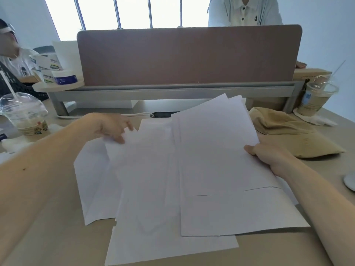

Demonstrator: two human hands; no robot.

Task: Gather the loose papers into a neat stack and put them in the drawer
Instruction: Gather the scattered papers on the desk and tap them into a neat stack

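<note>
Several white loose papers (163, 179) lie spread and overlapping across the middle of the desk. My left hand (113, 127) reaches to the far left corner of one sheet and pinches its edge between thumb and fingers. My right hand (269, 154) grips the right edge of a few sheets (217, 146), thumb on top, with their far end lifted off the desk. No drawer is in view.
A brown divider panel (188, 54) on a grey shelf stands behind the papers. A tan hat (288, 129) lies at right, beside an iced drink cup (317, 98). Another drink cup (25, 116) stands at left. People sit at far left and behind the panel.
</note>
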